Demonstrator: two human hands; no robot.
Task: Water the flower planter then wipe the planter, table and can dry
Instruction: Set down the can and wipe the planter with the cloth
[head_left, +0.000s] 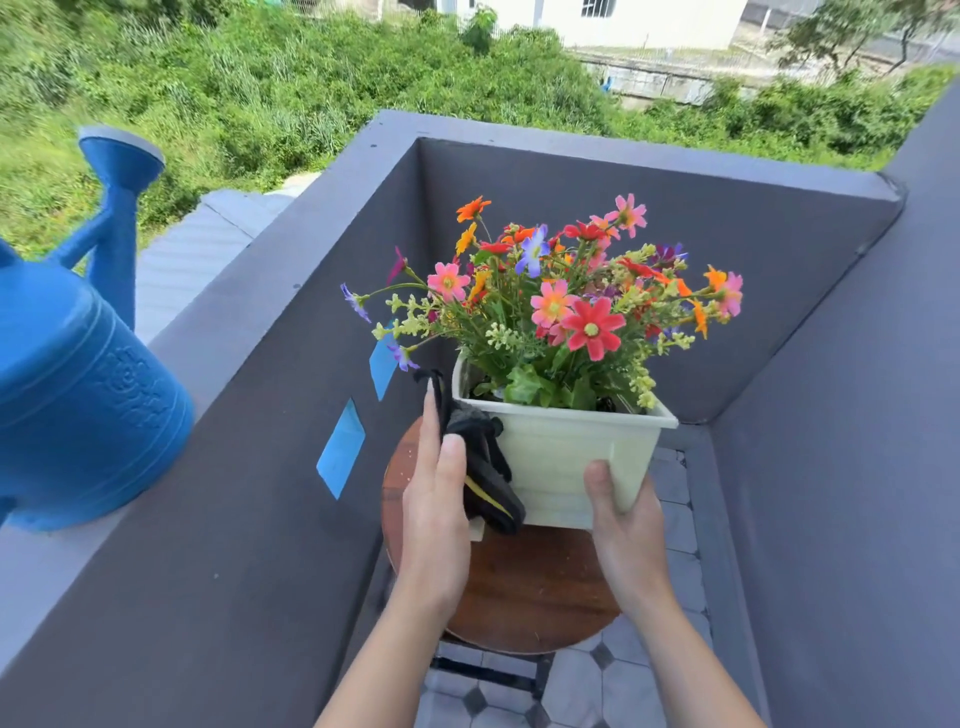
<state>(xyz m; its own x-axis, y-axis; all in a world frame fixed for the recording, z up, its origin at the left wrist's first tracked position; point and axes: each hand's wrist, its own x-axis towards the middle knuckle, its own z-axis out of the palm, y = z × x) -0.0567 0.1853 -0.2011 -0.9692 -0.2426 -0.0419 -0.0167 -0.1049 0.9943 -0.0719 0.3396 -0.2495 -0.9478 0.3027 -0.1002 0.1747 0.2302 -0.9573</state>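
Left to right: one blue watering can (78, 395) stands on the parapet ledge (218, 332), well apart from the work, and two blue tape patches (341, 448) mark the grey wall (249, 519). The left hand (434, 499), fingers straight and thumb laid on top, presses one black cloth (485, 467) against the left side of the one cream planter (566, 457), which is over the far part of one round wooden table (530, 587). The right hand (623, 530) grips the planter's near right corner, thumb on the front face, fingers hidden. Likely hazard: sideways wiping pressure could slide or tip the planter off the table if the right hand's brace loosens. The cloth could also snag the flowers (561, 301).
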